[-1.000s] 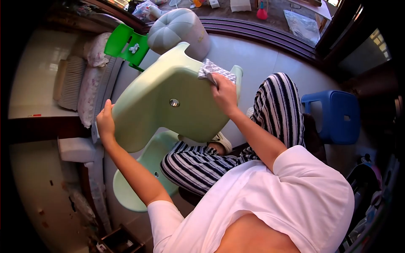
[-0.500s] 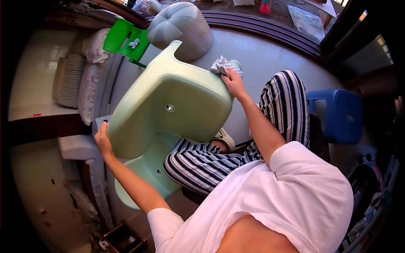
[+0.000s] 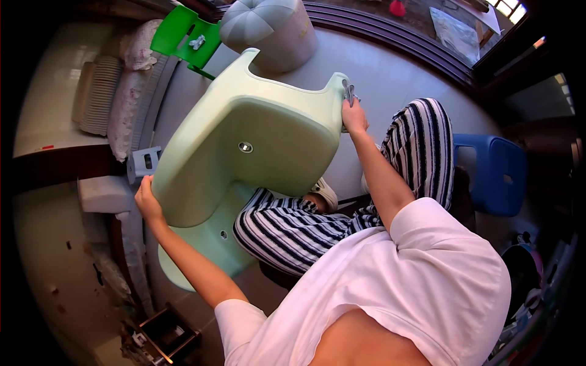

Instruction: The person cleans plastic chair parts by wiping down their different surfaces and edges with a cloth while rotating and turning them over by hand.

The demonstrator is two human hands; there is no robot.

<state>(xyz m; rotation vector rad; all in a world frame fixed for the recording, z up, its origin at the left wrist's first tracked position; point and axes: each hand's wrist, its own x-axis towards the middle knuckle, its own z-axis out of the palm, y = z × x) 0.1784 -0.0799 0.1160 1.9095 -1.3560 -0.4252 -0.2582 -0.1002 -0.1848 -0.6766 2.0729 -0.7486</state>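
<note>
A large pale green moulded plastic piece [image 3: 268, 110], with deep rounded hollows and round metal-looking fittings, stands tilted before my crossed legs. My left hand [image 3: 148, 198] is closed around its left edge; the fingertips behind the edge are partly hidden. At the upper right, my right hand [image 3: 354, 116] grips a crumpled grey-and-white cloth [image 3: 349, 91] against the outer side of a projecting corner. Most of that cloth is hidden behind my fingers and the plastic. The lower hollow [image 3: 207, 256] of the piece lies beside my left knee.
A round padded pouf [image 3: 274, 36] and a small green chair [image 3: 189, 43] stand beyond the piece. A blue plastic stool [image 3: 494, 174] is at my right. On the left are a grey plastic item [image 3: 144, 163] and cushioned furniture [image 3: 125, 110]. A wooden box [image 3: 168, 332] sits lower left.
My right hand has moved the cloth from the top edge round to the outer right side of the corner. My left hand keeps its hold, and the view has shifted slightly.
</note>
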